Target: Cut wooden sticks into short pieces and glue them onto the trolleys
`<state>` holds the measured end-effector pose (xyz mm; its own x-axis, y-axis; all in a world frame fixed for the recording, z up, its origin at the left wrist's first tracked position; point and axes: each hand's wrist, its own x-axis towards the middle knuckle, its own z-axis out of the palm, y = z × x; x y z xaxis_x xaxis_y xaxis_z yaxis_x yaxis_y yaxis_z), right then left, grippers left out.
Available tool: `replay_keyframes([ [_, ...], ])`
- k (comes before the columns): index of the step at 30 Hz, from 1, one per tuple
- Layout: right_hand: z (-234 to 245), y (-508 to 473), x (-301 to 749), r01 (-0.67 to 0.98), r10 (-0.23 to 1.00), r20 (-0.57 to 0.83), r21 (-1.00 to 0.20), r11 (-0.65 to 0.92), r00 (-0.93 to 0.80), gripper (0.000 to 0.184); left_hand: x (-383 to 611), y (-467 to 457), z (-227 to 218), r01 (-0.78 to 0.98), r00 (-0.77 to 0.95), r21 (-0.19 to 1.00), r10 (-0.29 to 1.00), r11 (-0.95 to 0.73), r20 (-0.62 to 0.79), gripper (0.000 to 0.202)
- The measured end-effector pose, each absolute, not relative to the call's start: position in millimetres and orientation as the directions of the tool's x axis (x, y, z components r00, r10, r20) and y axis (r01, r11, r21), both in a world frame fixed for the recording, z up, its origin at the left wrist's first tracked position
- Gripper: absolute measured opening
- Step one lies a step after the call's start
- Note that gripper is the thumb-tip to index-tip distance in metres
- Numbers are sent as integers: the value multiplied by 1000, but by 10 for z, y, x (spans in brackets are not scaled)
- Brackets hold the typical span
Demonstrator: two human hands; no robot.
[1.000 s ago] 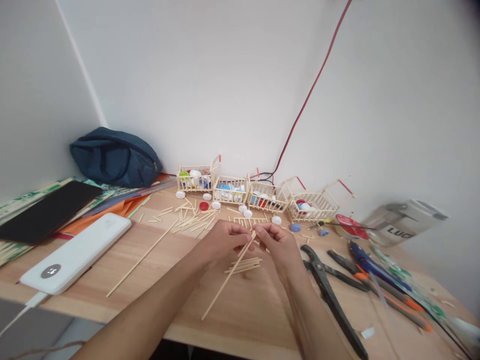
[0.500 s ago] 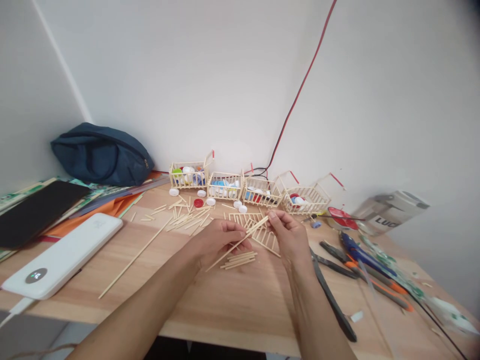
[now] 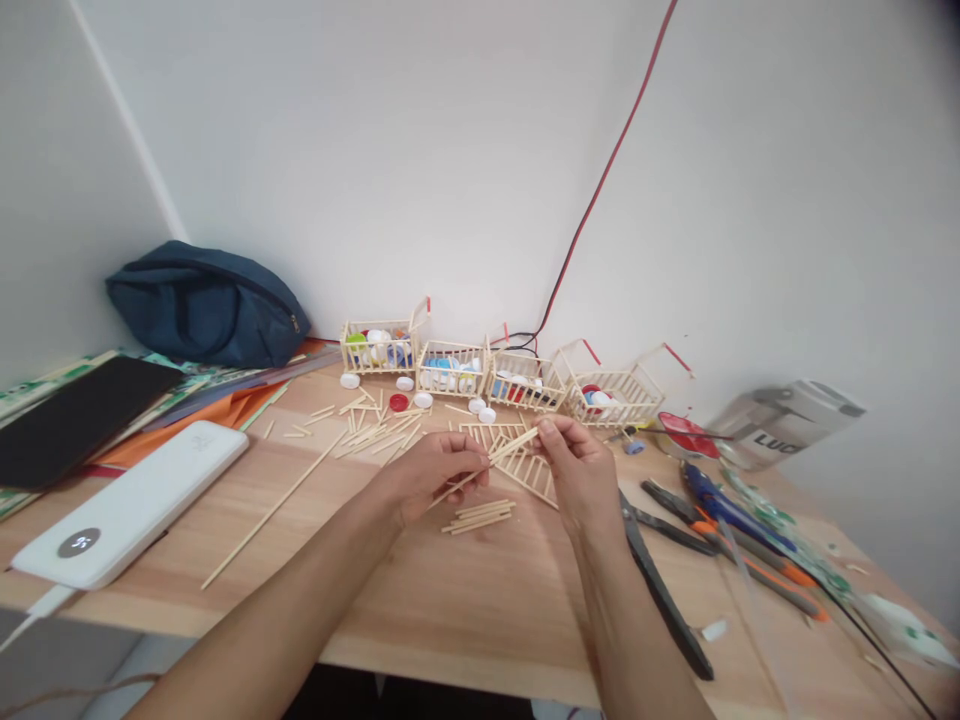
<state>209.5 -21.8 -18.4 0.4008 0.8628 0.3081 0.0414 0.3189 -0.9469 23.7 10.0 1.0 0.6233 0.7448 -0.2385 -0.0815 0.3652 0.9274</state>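
Observation:
Between my two hands, above the table, I hold thin wooden sticks [image 3: 514,446] side by side. My left hand [image 3: 444,468] pinches them at the lower left, and my right hand [image 3: 574,455] grips their upper right end between thumb and finger. How many sticks there are I cannot make out. Just below lies a small pile of cut sticks [image 3: 480,517]. Behind my hands, ladder-like stick panels [image 3: 534,474] rest flat on the wood, partly covered by my fingers. More short sticks [image 3: 375,432] are scattered to the left, beside one long stick [image 3: 274,510].
Several small stick carts [image 3: 452,370] holding bottle caps line the wall. Pliers [image 3: 664,585], a blue glue gun [image 3: 731,505] and a clear container [image 3: 787,425] are at the right. A white power bank [image 3: 150,500], a black phone-like slab [image 3: 82,415] and a blue bag [image 3: 210,305] occupy the left.
My left hand has shifted slightly along the sticks, its fingers now closed further round them. The right hand keeps its pinch almost in place. The view has moved a little.

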Motion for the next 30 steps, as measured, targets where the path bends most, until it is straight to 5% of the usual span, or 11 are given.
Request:
replay_keyframes([
  [17, -170, -227, 2051, 28, 850, 264, -959, 282, 456, 24, 225, 131, 1, -73, 564, 965, 808, 251, -168, 17],
  [25, -23, -365, 1927, 465, 738, 476, -850, 246, 479, 27, 227, 108, 27, -55, 558, 974, 816, 218, -151, 19],
  [30, -31, -380, 1906, 546, 714, 547, -792, 273, 437, 24, 232, 114, 28, -44, 545, 978, 826, 203, -147, 18],
])
